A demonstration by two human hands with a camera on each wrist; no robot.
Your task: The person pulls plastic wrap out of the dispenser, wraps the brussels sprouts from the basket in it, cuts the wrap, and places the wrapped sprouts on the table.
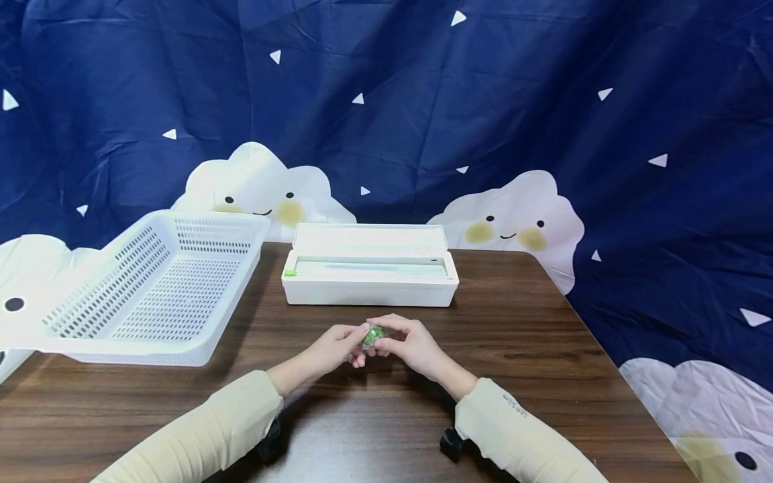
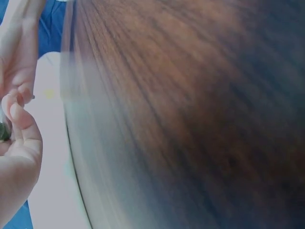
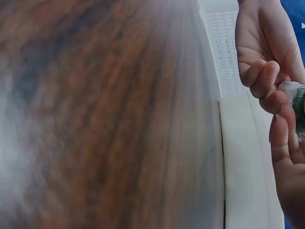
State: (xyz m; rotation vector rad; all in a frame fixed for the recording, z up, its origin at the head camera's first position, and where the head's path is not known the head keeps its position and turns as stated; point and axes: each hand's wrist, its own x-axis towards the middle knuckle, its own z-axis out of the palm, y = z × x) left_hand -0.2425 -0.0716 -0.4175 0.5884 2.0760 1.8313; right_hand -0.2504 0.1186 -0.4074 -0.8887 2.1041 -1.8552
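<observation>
A small green lump, bumpy like broccoli and wrapped in clear plastic film, is held between both hands above the table. My left hand pinches its left side, while my right hand grips it from the right with thumb and fingers. The right wrist view shows crinkled film around the green lump, with the left fingers curled beside it. Only a dark edge of the lump appears in the left wrist view. Just beyond the hands stands a long white box, its lid raised.
A white perforated plastic basket stands at the left. On the box's left rim is a green tab. The dark wooden table ends at a slanting right edge. Behind it hangs a blue curtain with cloud faces.
</observation>
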